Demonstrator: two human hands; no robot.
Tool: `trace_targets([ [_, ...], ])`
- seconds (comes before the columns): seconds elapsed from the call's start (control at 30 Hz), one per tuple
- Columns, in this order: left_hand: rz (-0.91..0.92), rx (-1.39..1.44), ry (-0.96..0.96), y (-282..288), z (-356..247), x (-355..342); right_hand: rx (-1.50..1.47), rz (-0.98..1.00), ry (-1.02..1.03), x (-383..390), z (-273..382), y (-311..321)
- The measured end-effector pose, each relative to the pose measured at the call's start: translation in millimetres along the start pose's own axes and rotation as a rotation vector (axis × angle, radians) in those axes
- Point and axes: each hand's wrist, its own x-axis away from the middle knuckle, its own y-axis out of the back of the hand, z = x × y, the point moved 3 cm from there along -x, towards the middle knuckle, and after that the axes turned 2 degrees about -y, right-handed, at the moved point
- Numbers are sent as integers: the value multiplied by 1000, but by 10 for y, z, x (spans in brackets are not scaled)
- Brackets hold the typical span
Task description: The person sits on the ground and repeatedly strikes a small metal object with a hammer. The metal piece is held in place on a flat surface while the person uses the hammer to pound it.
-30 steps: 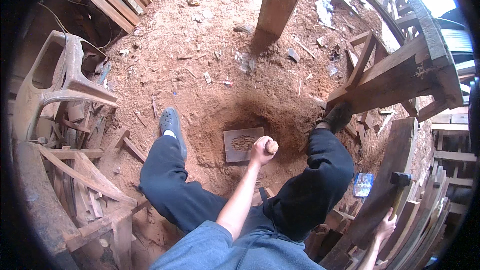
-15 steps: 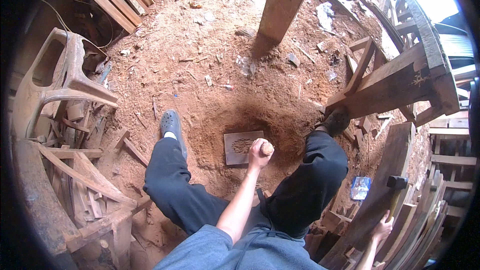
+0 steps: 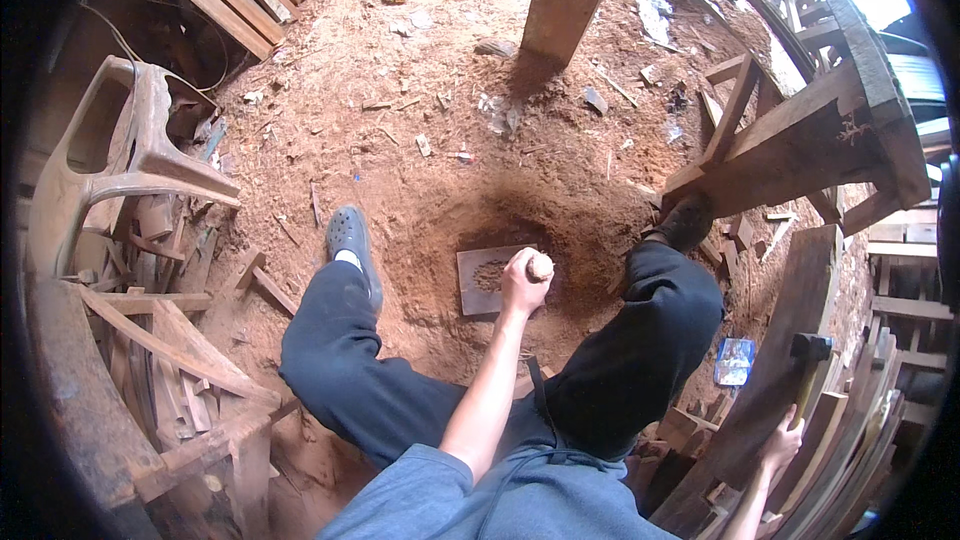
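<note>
My left hand (image 3: pixel 524 285) is closed around a round wooden handle (image 3: pixel 540 267), seen almost end-on above a square board (image 3: pixel 480 292). Whatever lies below the handle is hidden by my fist. The board rests in a hollow in the sawdust between my feet, and its middle has a rough, chipped-looking patch. Out to the right, my right hand (image 3: pixel 782 440) grips the light-coloured handle of a hammer (image 3: pixel 811 347). The hammer's dark head points up and away from me, over the stacked planks.
A worn plastic chair (image 3: pixel 150 155) and scrap wood (image 3: pixel 190 380) crowd the left. A wooden post (image 3: pixel 570 5) stands ahead, and a timber frame (image 3: pixel 800 155) is at the right. Thick planks (image 3: pixel 800 290) lean beside my right leg, near a blue-and-white packet (image 3: pixel 735 361). Sawdust covers the ground.
The whole view has shifted slightly, moving the board and hammer up and to the right in the picture. Both hands keep their grips, with little other movement visible.
</note>
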Motion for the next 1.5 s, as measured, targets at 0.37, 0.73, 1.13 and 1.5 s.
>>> trace_targets([
  [0.37,73,80,148,-83,227,-13,32,25,-31,-41,-57,-36],
  [0.73,66,56,143,-82,166,-23,-78,40,18,-68,-88,-63],
  [1.13,80,7,116,-211,189,-21,-139,192,28,-154,-121,-7],
  [1.5,90,-60,36,-249,140,-13,-295,352,10,-248,-159,15],
])
